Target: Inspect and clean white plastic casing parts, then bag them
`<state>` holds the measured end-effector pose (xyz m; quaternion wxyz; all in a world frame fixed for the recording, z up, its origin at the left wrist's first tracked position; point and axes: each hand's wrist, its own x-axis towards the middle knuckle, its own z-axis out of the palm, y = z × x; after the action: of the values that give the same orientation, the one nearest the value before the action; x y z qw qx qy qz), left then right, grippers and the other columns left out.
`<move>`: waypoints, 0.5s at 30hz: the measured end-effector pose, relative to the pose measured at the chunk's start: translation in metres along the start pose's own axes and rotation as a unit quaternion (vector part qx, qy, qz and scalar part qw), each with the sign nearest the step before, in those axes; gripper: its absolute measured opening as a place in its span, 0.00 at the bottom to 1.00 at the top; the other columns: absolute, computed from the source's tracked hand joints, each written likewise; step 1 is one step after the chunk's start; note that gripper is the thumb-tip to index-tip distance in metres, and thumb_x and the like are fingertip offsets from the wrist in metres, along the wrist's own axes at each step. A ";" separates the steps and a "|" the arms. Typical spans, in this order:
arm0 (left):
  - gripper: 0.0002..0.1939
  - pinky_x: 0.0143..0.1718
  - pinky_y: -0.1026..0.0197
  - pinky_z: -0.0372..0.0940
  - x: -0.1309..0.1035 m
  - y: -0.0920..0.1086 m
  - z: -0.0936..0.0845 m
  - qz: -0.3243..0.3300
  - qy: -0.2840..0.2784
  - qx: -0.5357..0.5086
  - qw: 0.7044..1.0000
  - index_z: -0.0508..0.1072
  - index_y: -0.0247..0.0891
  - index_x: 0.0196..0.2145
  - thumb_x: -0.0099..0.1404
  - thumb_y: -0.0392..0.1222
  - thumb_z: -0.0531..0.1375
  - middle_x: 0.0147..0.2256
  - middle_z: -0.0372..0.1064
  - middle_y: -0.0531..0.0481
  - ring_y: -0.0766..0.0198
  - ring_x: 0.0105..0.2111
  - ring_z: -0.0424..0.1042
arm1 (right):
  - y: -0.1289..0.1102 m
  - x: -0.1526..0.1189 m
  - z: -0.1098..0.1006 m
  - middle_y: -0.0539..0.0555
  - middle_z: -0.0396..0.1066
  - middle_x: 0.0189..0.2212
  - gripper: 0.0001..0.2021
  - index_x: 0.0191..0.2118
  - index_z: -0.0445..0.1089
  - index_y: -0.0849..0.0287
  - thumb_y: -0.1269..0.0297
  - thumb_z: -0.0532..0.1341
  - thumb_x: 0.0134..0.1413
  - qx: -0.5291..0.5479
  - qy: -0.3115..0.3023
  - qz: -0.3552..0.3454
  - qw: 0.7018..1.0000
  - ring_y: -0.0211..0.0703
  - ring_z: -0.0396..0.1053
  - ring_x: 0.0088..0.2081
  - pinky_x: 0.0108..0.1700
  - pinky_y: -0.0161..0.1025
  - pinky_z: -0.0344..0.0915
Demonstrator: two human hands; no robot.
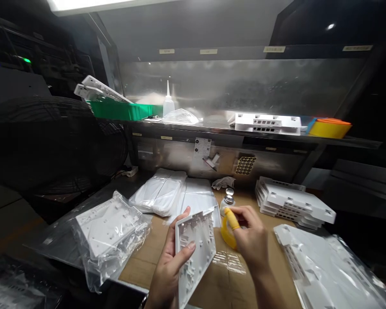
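Observation:
In my left hand (173, 262) is a white plastic housing (197, 244), tilted upright, its ribbed inner side toward me. The thumb presses on the inner face and the fingers are behind it. My right hand (252, 236) is just right of the housing, apart from it, with fingers curled in. A yellow finger cot (232, 219) covers one of its digits; whether anything is pinched there is hidden. Partly behind that hand lies a yellow ring-shaped roll (227, 234), and beyond it stands a pump bottle (228, 197) with a metal top.
Bagged white housings lie left (106, 223) and right (331, 266). A stack of housings (289, 199) stands at the back right, flat plastic bags (162, 191) at the back left. The overhead shelf (212, 127) bears a green bin (122, 110), a nozzle bottle (168, 105) and more housings (266, 122).

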<state>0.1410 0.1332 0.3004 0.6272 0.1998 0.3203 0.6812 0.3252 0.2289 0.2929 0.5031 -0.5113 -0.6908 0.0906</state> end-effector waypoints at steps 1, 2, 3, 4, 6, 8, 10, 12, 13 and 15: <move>0.42 0.64 0.55 0.63 0.001 0.005 -0.005 -0.016 0.005 -0.020 1.000 0.58 0.63 0.67 0.62 0.34 0.67 0.66 0.64 0.56 0.53 0.65 0.64 | 0.022 0.001 0.001 0.52 0.76 0.41 0.12 0.43 0.76 0.52 0.57 0.57 0.64 -0.086 -0.022 0.049 0.995 0.43 0.72 0.40 0.41 0.38 0.69; 0.45 0.63 0.53 0.64 0.002 0.009 -0.012 -0.029 0.011 -0.035 0.999 0.54 0.62 0.69 0.62 0.33 0.67 0.63 0.68 0.53 0.52 0.62 0.68 | 0.043 0.001 0.003 0.53 0.77 0.40 0.13 0.41 0.77 0.53 0.55 0.58 0.62 -0.123 -0.035 0.081 0.989 0.47 0.72 0.39 0.40 0.41 0.68; 0.47 0.62 0.50 0.65 0.004 0.014 -0.019 -0.039 0.017 -0.047 0.998 0.51 0.62 0.70 0.62 0.32 0.67 0.60 0.71 0.51 0.51 0.59 0.72 | 0.063 0.000 0.006 0.56 0.78 0.39 0.13 0.38 0.78 0.54 0.54 0.58 0.59 -0.148 -0.045 0.100 0.983 0.53 0.72 0.40 0.38 0.44 0.67; 0.49 0.61 0.46 0.67 0.005 0.018 -0.026 -0.044 0.021 -0.059 0.997 0.48 0.61 0.71 0.63 0.32 0.66 0.59 0.73 0.49 0.49 0.56 0.74 | 0.080 0.000 0.009 0.58 0.79 0.38 0.14 0.36 0.79 0.55 0.55 0.58 0.58 -0.168 -0.059 0.112 0.978 0.57 0.72 0.41 0.38 0.47 0.66; 0.48 0.61 0.41 0.66 0.008 0.026 -0.041 -0.050 0.015 -0.092 0.994 0.44 0.57 0.72 0.64 0.31 0.64 0.58 0.74 0.44 0.46 0.55 0.75 | 0.105 -0.002 0.015 0.62 0.80 0.37 0.16 0.36 0.81 0.57 0.56 0.57 0.55 -0.191 -0.092 0.117 0.970 0.63 0.70 0.41 0.39 0.52 0.66; 0.44 0.62 0.37 0.64 0.010 0.034 -0.054 -0.068 -0.028 -0.125 0.989 0.45 0.50 0.73 0.66 0.33 0.62 0.59 0.72 0.39 0.42 0.56 0.74 | 0.119 -0.007 0.016 0.64 0.80 0.40 0.20 0.41 0.82 0.59 0.56 0.56 0.53 -0.205 -0.121 0.109 0.965 0.65 0.70 0.43 0.44 0.56 0.67; 0.39 0.63 0.34 0.60 0.009 0.041 -0.064 -0.104 -0.104 -0.141 0.979 0.50 0.41 0.72 0.68 0.37 0.60 0.60 0.71 0.35 0.38 0.58 0.71 | 0.124 -0.018 0.008 0.66 0.78 0.48 0.26 0.49 0.80 0.62 0.55 0.54 0.53 -0.215 -0.130 0.096 0.963 0.67 0.69 0.48 0.52 0.60 0.66; 0.35 0.65 0.32 0.55 0.008 0.049 -0.072 -0.132 -0.178 -0.137 0.965 0.55 0.35 0.71 0.69 0.41 0.59 0.60 0.69 0.32 0.35 0.61 0.68 | 0.124 -0.041 -0.007 0.64 0.75 0.54 0.29 0.55 0.76 0.62 0.55 0.52 0.53 -0.199 -0.115 0.084 0.970 0.66 0.68 0.53 0.56 0.59 0.65; 0.34 0.66 0.32 0.53 0.007 0.051 -0.076 -0.138 -0.200 -0.131 0.961 0.57 0.33 0.70 0.69 0.43 0.58 0.61 0.69 0.31 0.34 0.62 0.66 | 0.122 -0.058 -0.016 0.63 0.74 0.56 0.29 0.57 0.75 0.60 0.54 0.52 0.54 -0.179 -0.115 0.079 0.974 0.64 0.69 0.55 0.56 0.57 0.66; 0.33 0.67 0.32 0.50 0.005 0.055 -0.087 -0.133 -0.205 -0.121 0.962 0.59 0.31 0.68 0.70 0.45 0.58 0.61 0.68 0.30 0.34 0.63 0.64 | 0.116 -0.099 -0.031 0.56 0.74 0.57 0.24 0.54 0.76 0.50 0.51 0.55 0.56 -0.114 -0.181 0.079 0.974 0.60 0.72 0.55 0.53 0.51 0.71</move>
<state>0.0415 0.1214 0.2757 0.7837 0.2137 0.1239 0.5700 0.4183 0.1911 0.1738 0.2991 -0.5936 -0.7336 0.1414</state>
